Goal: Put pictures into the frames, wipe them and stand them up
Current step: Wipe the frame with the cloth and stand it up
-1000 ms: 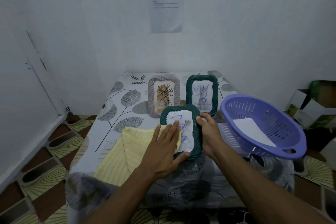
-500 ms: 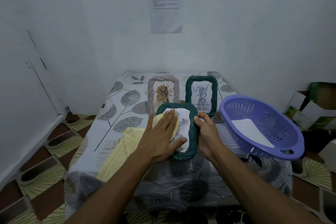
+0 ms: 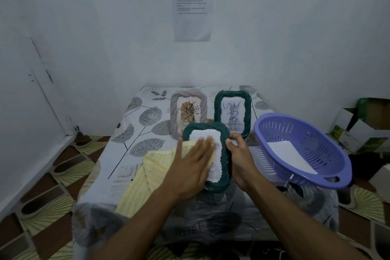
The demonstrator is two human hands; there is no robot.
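Two hands work on the near green frame (image 3: pixel 225 167) at the front middle of the table (image 3: pixel 135 137). Since half a second ago the left hand (image 3: pixel 191 170) has slid the yellow cloth (image 3: pixel 147 177) farther across the glass, fingers straight and flat, and now covers the blue scribble. The right hand (image 3: pixel 240 162) curls thumb and fingers round the frame's right rim. The purple basket (image 3: pixel 320 145) holds one white sheet (image 3: pixel 292 159). The left fingertips are blurred, and the picture beneath them is hidden.

A purple basket (image 3: pixel 320 143) sits on a leaf-print tablecloth (image 3: pixel 147 116); a notice (image 3: pixel 192 8), text illegible, hangs above; apparently cardboard boxes (image 3: pixel 363 126) stand right.
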